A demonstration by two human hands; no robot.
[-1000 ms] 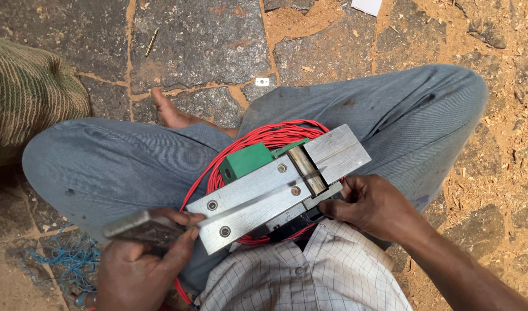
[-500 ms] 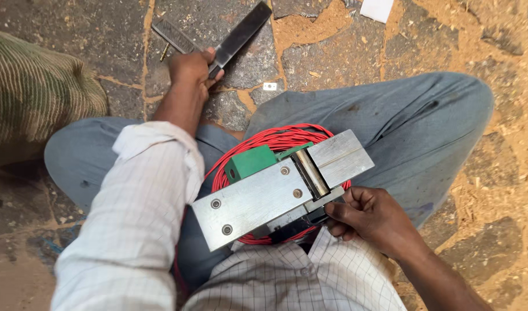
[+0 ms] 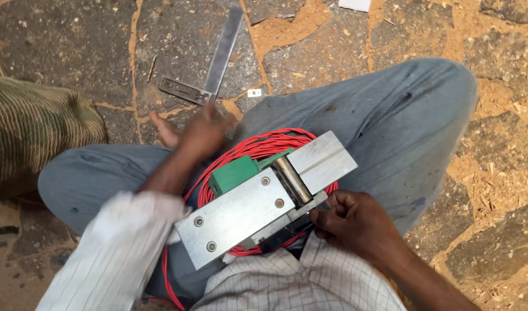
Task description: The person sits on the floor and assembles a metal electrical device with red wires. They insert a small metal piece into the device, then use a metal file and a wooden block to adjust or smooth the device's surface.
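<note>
Stone floor (image 3: 91, 46) with sawdust (image 3: 494, 173): a metal square (image 3: 209, 75) and 1 striped cloth (image 3: 33, 132) lie on it.

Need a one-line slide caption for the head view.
Seated person steadies an upturned planer with right hand; empty left hand near a square.

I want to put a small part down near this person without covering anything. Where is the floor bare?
Bare stone floor lies left of the metal square, and more beyond the right knee, though wood shavings litter that side. The lap is crowded: upturned planer, red cord, both hands, left hand and right hand.
</note>
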